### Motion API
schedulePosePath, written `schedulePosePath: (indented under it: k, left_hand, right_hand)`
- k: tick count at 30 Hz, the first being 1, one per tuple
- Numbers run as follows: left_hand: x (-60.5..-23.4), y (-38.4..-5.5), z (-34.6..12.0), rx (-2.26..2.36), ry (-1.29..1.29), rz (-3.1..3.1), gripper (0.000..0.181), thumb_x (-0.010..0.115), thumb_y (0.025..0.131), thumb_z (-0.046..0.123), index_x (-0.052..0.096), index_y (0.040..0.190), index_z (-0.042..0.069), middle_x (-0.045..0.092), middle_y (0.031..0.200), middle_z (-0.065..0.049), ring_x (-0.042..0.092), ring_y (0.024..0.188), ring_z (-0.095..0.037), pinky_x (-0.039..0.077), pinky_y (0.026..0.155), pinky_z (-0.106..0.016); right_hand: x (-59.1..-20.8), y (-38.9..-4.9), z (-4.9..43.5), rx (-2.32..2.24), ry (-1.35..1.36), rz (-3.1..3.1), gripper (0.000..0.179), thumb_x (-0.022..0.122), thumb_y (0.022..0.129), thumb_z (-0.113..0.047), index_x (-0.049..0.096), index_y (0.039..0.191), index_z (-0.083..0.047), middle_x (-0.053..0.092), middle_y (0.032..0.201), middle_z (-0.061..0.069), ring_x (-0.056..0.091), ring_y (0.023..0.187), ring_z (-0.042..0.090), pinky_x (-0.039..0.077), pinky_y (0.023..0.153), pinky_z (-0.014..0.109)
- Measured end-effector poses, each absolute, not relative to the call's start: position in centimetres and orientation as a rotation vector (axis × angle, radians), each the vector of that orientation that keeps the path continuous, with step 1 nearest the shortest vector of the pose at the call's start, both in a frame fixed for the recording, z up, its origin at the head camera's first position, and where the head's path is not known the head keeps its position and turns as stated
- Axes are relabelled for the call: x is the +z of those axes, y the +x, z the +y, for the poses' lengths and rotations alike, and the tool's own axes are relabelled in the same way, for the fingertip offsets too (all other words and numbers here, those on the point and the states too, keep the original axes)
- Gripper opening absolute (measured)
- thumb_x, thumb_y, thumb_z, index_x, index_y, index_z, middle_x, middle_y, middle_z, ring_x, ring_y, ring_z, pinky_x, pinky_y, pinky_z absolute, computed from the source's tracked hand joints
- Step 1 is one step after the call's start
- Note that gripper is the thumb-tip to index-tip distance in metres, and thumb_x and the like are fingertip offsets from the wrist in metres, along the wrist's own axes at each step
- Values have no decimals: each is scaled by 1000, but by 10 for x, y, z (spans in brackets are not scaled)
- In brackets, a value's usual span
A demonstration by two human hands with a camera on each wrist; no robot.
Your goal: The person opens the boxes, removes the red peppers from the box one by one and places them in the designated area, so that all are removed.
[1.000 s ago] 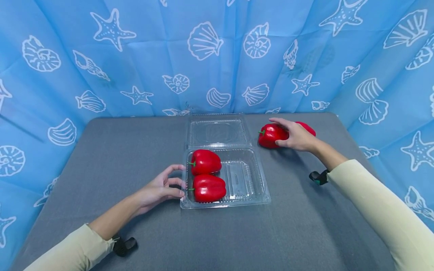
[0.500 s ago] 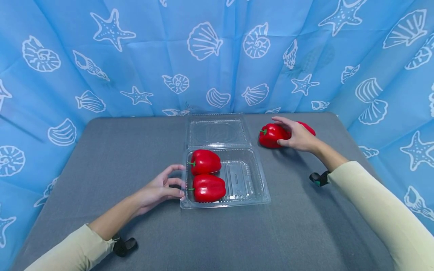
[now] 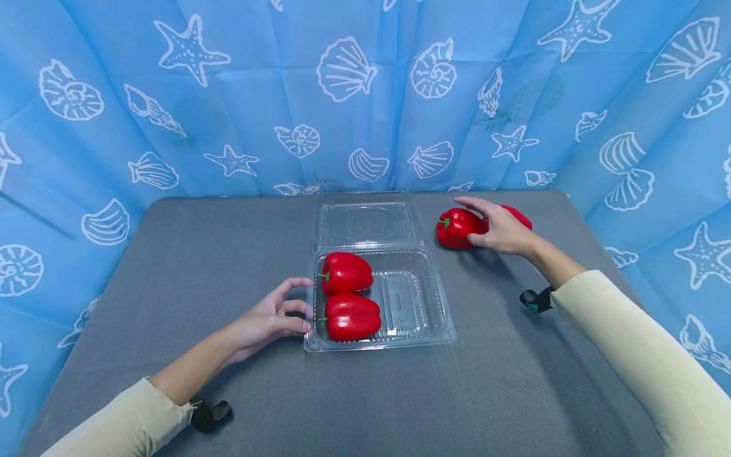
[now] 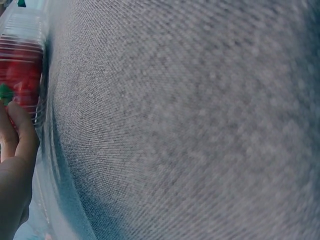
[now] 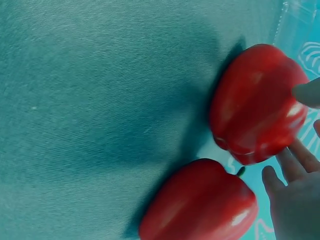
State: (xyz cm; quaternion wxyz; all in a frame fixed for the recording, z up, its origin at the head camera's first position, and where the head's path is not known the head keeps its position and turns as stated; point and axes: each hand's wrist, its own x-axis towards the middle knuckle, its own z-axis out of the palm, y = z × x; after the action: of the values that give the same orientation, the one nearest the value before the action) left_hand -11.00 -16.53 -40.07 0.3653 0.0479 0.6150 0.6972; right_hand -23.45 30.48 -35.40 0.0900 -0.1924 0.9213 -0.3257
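A clear plastic clamshell container (image 3: 408, 304) lies in the middle of the table with its lid folded back. Two red bell peppers, a rear one (image 3: 347, 273) and a front one (image 3: 353, 317), lie side by side in its left part, green stems to the left. My left hand (image 3: 265, 325) touches the container's left edge with loosely spread fingers. To the container's right, my right hand (image 3: 499, 230) holds a third red bell pepper (image 3: 457, 230), thumb and fingers on opposite sides. Behind that hand lies another red bell pepper (image 3: 518, 217), mostly hidden in the head view; the right wrist view shows more of this pepper (image 5: 200, 205).
The transparent lid (image 3: 368, 223) lies flat toward the back of the grey table (image 3: 228, 254). A blue curtain (image 3: 257, 95) with white shells and starfish stands behind the table and along its sides. Black straps (image 3: 210, 416) hang at both wrists.
The right hand and the pepper in its grasp have shifted very slightly to the right. The left hand, container and peppers inside it have stayed in place.
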Motion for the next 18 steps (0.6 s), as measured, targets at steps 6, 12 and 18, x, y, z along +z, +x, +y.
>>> schedulePosePath:
  k: [6,12,18]
  left_hand:
    - [-400,-110,-166,1794,136,1577,71,67,91,5,25,148,15,63,109,-9,67,96,-24,50,96,-41]
    - [-399,-111,-166,1798,154,1567,71,66,91,6,24,148,12,63,109,-9,67,96,-23,50,96,-41]
    - [-398,-111,-166,1794,147,1565,71,66,91,6,24,148,13,63,109,-9,67,96,-24,50,96,-41]
  right_hand:
    - [-344,-233,293,-989,-581,2763,82,79,79,-7,39,151,-11,37,154,14,34,139,37,47,96,61]
    - [-334,-226,275,-1073,-639,2721,80,79,79,-11,41,150,-11,40,152,13,37,138,34,44,100,60]
    - [-328,-216,253,-1142,-816,2654,81,81,77,-11,44,148,-11,45,150,10,42,137,32,38,106,60]
